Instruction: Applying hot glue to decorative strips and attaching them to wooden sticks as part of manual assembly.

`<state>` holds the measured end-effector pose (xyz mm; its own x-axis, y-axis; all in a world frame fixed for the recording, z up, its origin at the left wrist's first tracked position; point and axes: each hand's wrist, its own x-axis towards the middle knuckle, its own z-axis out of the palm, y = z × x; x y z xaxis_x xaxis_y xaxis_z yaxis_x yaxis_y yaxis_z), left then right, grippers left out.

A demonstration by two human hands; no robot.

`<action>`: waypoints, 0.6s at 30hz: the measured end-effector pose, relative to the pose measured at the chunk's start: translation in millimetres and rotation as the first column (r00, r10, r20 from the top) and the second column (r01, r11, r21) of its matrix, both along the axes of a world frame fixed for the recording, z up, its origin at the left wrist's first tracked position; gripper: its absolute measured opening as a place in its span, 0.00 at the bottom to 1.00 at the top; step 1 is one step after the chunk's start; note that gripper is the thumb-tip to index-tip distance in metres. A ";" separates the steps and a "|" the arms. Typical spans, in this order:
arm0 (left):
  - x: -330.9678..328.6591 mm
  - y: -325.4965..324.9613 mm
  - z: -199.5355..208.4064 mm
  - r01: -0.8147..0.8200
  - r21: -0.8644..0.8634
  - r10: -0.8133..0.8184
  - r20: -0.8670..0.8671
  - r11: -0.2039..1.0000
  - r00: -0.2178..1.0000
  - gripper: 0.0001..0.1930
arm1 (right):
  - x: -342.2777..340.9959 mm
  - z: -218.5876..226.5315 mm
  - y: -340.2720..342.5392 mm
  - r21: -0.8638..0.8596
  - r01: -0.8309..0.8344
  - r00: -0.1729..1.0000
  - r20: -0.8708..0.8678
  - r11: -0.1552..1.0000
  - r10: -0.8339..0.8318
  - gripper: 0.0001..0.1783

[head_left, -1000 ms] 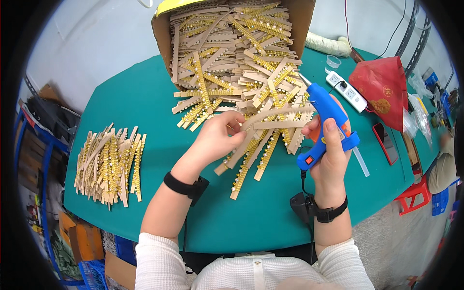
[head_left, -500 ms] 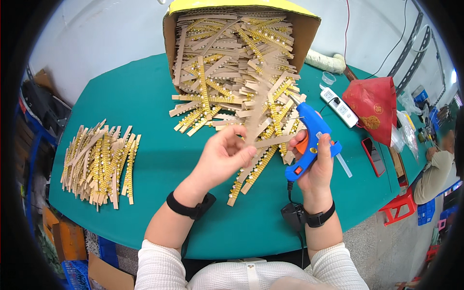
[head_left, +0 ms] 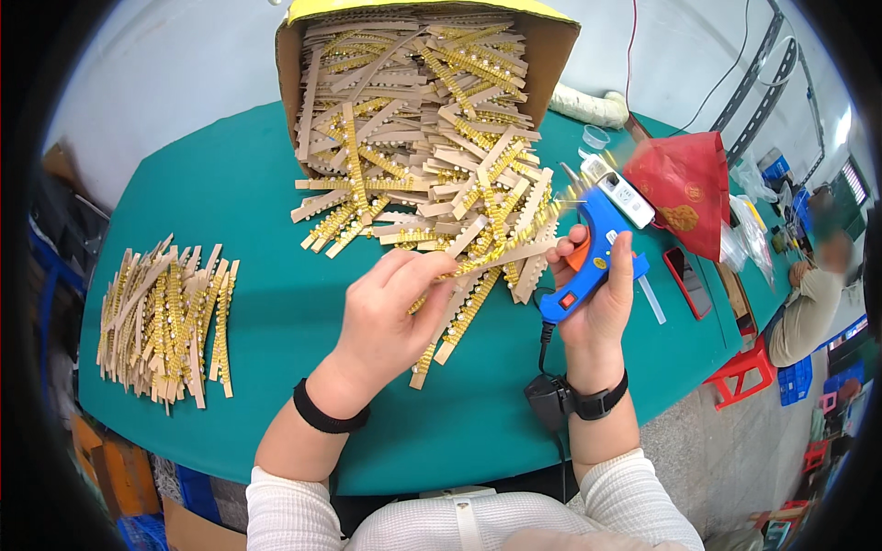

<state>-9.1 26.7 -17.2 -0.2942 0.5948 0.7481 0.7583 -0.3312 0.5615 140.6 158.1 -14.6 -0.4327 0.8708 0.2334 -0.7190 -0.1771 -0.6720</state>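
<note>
My left hand (head_left: 386, 317) pinches one end of a strip (head_left: 508, 246) trimmed with gold braid and small beads. Its blurred far end slants up to the right, close to the nozzle of a blue hot glue gun (head_left: 602, 234). My right hand (head_left: 602, 317) grips that gun by the handle, fingers by the orange trigger; a translucent glue stick (head_left: 652, 301) juts from its back. Beyond both hands, similar strips (head_left: 386, 188) spill from a tipped cardboard box (head_left: 556, 60). A separate pile of strips (head_left: 170, 317) lies on the left.
The green tabletop (head_left: 294, 317) carries a white power strip (head_left: 629, 197), a red bag (head_left: 680, 188), a red-edged phone (head_left: 687, 283) and a clear cup (head_left: 595, 138). A black adapter (head_left: 547, 401) hangs by my right wrist. Another person (head_left: 813, 308) sits at far right, near a red stool (head_left: 746, 375).
The strip in my left hand showed a plain brown side; now gold trim shows, and it points farther right. My left hand has rotated. The view has shifted slightly; my right hand keeps the gun.
</note>
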 end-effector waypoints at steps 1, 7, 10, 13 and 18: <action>-4.5 1.2 -1.4 -0.109 0.098 0.125 -0.172 0.989 0.977 0.11 | 1.3 -0.6 1.1 -0.019 -0.021 0.999 -0.047 1.000 0.020 0.29; -14.4 3.7 -9.3 -0.274 0.153 0.313 -0.399 0.950 0.862 0.12 | 0.8 5.5 -12.5 0.058 -0.049 0.999 -0.021 0.997 0.050 0.33; -18.2 5.7 -10.9 -0.306 0.173 0.351 -0.406 0.936 0.844 0.12 | 4.4 13.8 -15.4 0.034 -0.023 0.990 -0.136 0.999 0.028 0.29; -16.9 6.3 -11.4 -0.330 0.178 0.375 -0.443 0.927 0.814 0.12 | 4.7 11.2 -14.0 0.065 0.093 0.996 0.010 0.993 -0.094 0.21; -16.8 5.4 -11.1 -0.319 0.097 0.330 -0.415 0.943 0.848 0.13 | 5.1 20.2 -18.3 0.021 0.086 0.996 -0.038 0.996 -0.085 0.14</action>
<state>-26.0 32.1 -28.3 -0.1226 0.5009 0.8568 0.9863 -0.0346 0.1613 145.7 139.8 5.6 -0.3477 0.8984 0.2681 -0.7556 -0.0992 -0.6475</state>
